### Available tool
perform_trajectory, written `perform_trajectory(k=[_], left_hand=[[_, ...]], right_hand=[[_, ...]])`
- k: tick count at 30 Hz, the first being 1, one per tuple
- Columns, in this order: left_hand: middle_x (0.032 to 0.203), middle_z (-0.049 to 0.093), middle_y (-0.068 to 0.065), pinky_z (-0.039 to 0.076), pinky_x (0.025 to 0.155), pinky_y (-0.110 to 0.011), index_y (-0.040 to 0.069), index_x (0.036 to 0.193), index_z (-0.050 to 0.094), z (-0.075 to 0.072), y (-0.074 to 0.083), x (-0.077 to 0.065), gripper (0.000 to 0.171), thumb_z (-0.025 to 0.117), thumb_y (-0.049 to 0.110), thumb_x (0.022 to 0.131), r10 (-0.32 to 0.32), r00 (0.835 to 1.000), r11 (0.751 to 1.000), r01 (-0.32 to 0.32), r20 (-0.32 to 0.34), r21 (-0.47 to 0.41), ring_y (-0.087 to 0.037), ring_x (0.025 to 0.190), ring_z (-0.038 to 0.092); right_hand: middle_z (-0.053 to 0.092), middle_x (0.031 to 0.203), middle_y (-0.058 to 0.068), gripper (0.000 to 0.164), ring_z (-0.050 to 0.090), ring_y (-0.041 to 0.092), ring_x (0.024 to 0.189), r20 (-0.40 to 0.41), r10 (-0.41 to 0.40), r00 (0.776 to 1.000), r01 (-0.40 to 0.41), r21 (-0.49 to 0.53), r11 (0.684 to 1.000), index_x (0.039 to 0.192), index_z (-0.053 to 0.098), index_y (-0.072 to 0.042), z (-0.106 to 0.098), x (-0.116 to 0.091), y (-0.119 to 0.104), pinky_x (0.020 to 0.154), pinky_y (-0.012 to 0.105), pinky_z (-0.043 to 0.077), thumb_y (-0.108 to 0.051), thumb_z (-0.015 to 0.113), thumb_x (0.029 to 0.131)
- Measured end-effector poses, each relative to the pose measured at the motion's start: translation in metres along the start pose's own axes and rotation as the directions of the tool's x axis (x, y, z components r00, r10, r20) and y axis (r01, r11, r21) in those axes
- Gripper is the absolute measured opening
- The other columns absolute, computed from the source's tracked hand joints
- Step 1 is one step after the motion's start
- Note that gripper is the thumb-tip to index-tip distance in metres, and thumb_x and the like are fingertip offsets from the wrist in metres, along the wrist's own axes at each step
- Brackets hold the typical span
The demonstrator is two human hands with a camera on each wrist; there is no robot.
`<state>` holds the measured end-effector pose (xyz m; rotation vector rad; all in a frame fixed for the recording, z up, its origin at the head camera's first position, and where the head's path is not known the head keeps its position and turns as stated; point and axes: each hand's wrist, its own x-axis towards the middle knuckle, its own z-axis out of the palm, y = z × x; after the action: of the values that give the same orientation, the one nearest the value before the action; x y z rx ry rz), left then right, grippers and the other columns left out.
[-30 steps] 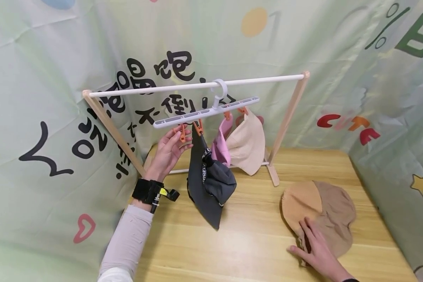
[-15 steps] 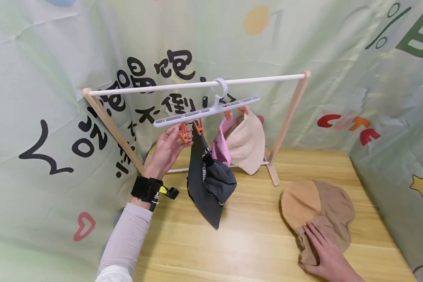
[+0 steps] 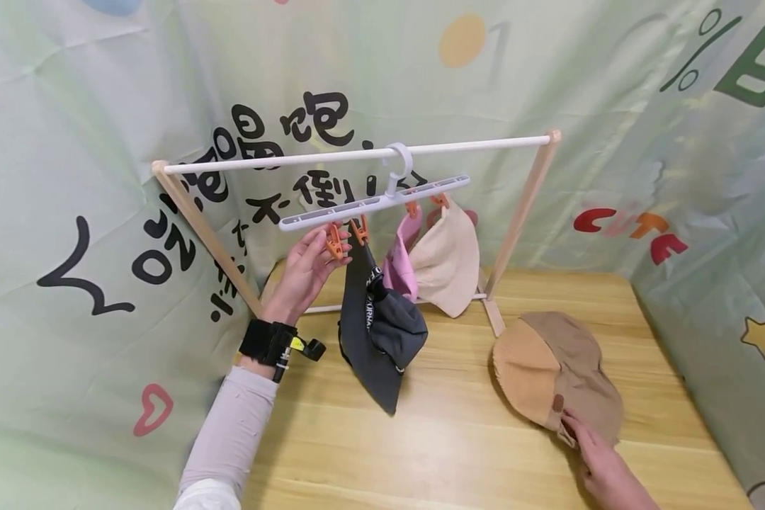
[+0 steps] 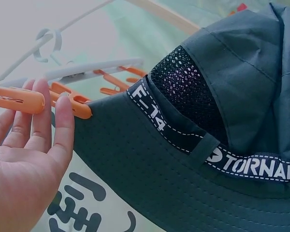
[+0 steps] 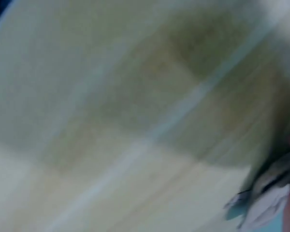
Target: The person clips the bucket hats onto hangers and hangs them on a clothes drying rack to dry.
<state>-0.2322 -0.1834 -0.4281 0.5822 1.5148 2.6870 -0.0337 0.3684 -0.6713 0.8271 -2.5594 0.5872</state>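
Note:
My left hand (image 3: 299,276) pinches an orange clip (image 3: 334,242) beneath the left end of the pale lilac hanger (image 3: 372,205). In the left wrist view, that clip (image 4: 19,99) has no cloth in it. Beside it, a second orange clip (image 4: 75,102) bites the brim of a dark grey bucket hat (image 4: 246,72). At the right, my right hand (image 3: 605,467) grips the near edge of a brown and tan cap (image 3: 574,354), which is partly raised from the table. The right wrist view is blurred, with only a scrap of cloth at its lower right.
A pink hat (image 3: 400,258) and a cream hat (image 3: 449,262) hang by orange clips farther right on the hanger. The hanger hooks over the white bar (image 3: 484,144) of a wooden-legged rack on a wood table (image 3: 446,453). Printed curtains (image 3: 382,78) enclose the table.
My right hand has gone from resting on the cap to gripping its edge. The cap has turned and shifted up and left. My left hand stays almost still with the clip.

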Motion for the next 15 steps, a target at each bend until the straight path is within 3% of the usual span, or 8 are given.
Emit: perform_trajectory(k=[4,8,11,15], left_hand=[[0.122,0.071,-0.011,0.061,0.091,-0.035,0.009,0.135,0.066,-0.001,0.000,0.000,0.032,0.058,0.026,0.109,-0.001,1.000,1.000,0.001,-0.009,-0.007,-0.020,0.104,0.071],[0.123,0.070,-0.013,0.061,0.090,-0.036,0.004,0.140,0.061,-0.002,0.001,-0.001,0.039,0.058,0.027,0.109,-0.009,1.000,1.000,0.009,-0.017,-0.009,-0.021,0.104,0.071],[0.125,0.069,-0.015,0.060,0.091,-0.036,-0.002,0.145,0.054,-0.002,0.000,0.000,0.048,0.059,0.028,0.109,-0.012,1.000,1.000,0.011,-0.015,-0.006,-0.021,0.105,0.071],[0.125,0.068,-0.015,0.060,0.092,-0.037,-0.003,0.147,0.052,-0.002,0.000,0.000,0.049,0.057,0.027,0.110,-0.014,1.000,1.000,0.014,-0.007,-0.001,-0.021,0.105,0.071]], right_hand=[[0.071,0.116,0.013,0.080,0.052,-0.010,0.118,-0.154,0.111,0.982,-0.110,0.016,0.994,0.121,0.069,0.000,-0.009,0.003,-0.004,0.094,0.002,0.039,0.027,0.072,0.046],[0.073,0.125,0.000,0.069,0.044,-0.022,0.127,-0.266,0.254,0.930,-0.224,0.137,0.965,0.117,0.075,-0.001,-0.015,0.009,-0.007,0.100,-0.001,0.034,0.033,0.068,0.058],[0.075,0.123,0.006,0.062,0.040,-0.030,0.119,-0.310,0.374,0.874,-0.347,0.139,0.927,0.119,0.075,-0.002,-0.017,0.015,-0.008,0.089,-0.003,0.037,0.028,0.076,0.064],[0.072,0.113,0.030,0.047,0.038,-0.033,0.100,-0.290,0.509,0.810,-0.502,0.103,0.859,0.116,0.075,-0.001,-0.020,0.019,-0.009,0.072,0.000,0.038,0.015,0.083,0.073]])
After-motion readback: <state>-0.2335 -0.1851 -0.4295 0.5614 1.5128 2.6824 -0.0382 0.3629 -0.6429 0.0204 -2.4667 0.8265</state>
